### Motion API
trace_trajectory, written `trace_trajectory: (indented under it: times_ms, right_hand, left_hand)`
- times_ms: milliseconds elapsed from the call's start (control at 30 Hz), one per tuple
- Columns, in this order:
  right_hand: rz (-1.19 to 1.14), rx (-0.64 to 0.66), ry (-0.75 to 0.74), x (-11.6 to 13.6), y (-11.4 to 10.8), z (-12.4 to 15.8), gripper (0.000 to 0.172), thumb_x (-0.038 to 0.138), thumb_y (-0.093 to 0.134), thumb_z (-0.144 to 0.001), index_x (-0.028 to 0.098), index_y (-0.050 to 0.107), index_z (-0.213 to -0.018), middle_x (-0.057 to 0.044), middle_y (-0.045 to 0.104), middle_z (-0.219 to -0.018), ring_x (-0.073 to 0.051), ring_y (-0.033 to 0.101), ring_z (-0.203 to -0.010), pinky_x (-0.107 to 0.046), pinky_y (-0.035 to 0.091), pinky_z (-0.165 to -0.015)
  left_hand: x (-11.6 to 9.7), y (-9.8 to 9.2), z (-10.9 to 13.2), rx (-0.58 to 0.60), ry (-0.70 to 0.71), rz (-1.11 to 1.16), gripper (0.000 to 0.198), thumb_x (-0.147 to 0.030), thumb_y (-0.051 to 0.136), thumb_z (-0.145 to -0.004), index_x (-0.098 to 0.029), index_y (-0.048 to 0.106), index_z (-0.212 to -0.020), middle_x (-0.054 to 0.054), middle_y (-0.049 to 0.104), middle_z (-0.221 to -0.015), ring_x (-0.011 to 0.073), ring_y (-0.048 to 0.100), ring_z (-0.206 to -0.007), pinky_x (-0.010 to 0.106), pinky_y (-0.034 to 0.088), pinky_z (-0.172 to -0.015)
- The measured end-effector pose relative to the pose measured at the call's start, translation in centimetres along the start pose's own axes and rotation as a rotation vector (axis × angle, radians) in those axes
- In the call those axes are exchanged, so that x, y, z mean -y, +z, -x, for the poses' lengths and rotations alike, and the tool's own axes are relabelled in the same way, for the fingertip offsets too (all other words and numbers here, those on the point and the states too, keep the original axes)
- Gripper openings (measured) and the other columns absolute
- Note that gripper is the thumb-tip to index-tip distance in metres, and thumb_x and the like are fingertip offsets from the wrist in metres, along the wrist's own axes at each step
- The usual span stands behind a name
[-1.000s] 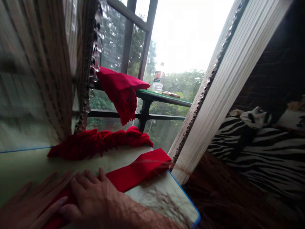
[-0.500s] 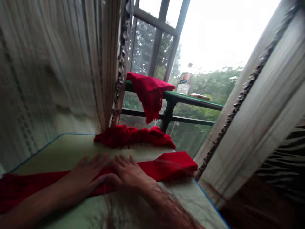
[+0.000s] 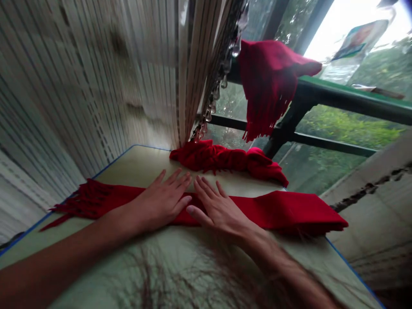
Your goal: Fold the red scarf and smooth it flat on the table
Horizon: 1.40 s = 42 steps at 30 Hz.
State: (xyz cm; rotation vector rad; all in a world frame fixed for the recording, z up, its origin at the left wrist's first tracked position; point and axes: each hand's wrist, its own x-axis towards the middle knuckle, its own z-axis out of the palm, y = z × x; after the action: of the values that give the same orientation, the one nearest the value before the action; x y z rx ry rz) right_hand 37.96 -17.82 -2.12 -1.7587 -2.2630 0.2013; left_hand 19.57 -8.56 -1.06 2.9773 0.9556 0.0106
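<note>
Head view: dark strands (image 3: 180,274) blur the near table (image 3: 135,167).
Hands: left hand (image 3: 157,204) and right hand (image 3: 222,212) lie flat, fingers spread wide, gripping nothing.
Scarf: stretched across the table, its middle (image 3: 273,210) under both hands.

Under the left hand (image 3: 157,201) and right hand (image 3: 222,210) lies a matt red woollen scarf (image 3: 273,212), its fringe rough, on a smooth, glossy tabletop (image 3: 144,169).

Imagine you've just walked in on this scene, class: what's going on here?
A person has both bare hands spread palm-down on a folded red fringed scarf lying across a pale green table. The left hand and right hand rest side by side. Behind them lies a bunched red scarf, and a second red scarf hangs over a green-topped railing.
</note>
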Motion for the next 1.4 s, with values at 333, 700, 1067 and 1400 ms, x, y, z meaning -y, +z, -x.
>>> trace_trajectory:
  times_ms: [333, 700, 1067, 1400]
  right_hand:
    - [0.03, 0.008, 0.045, -0.41, 0.26, 0.01, 0.088, 0.07, 0.031, -0.101, 0.007, 0.024, -0.161, -0.016, 0.022, -0.169, -0.028, 0.014, -0.158, -0.057, 0.009, -0.129]
    - [0.003, -0.065, 0.033, -0.55, -0.21, 0.11, 0.086, 0.068, 0.031, -0.101, 0.01, 0.019, -0.163, -0.013, 0.015, -0.17, -0.024, 0.009, -0.159, -0.056, 0.009, -0.129]
    - [-0.022, 0.011, 0.049, -0.92, 0.35, -0.01, 0.077, 0.062, 0.028, -0.104, 0.01, 0.026, -0.162, -0.016, 0.022, -0.169, -0.027, 0.013, -0.158, -0.058, 0.01, -0.128]
    - [-0.058, 0.017, 0.058, -0.79, 0.23, -0.01, 0.082, 0.066, 0.035, -0.102, 0.011, 0.028, -0.161, -0.016, 0.023, -0.168, -0.027, 0.015, -0.158, -0.057, 0.01, -0.128]
  left_hand:
    - [0.3, 0.57, -0.05, 0.091, -0.025, 0.065, 0.065, -0.049, 0.02, -0.109, -0.015, 0.021, -0.164, 0.006, 0.015, -0.17, 0.0251, 0.009, -0.159, 0.055, 0.011, -0.127]
    - [0.2, 0.28, -0.24, 0.08, -0.014, 0.078, 0.064, -0.051, 0.023, -0.109, -0.023, 0.013, -0.165, 0.002, 0.01, -0.171, 0.0252, 0.01, -0.159, 0.055, 0.012, -0.127]
    - [0.49, 0.83, -0.28, 0.059, 0.0, 0.078, 0.062, -0.054, 0.021, -0.109, -0.025, 0.02, -0.165, 0.004, 0.017, -0.17, 0.0283, 0.011, -0.159, 0.058, 0.011, -0.126]
    - [0.56, 0.44, -0.08, 0.031, 0.017, 0.082, 0.06, -0.052, 0.027, -0.109, -0.024, 0.029, -0.162, 0.009, 0.024, -0.168, 0.0298, 0.019, -0.157, 0.06, 0.016, -0.125]
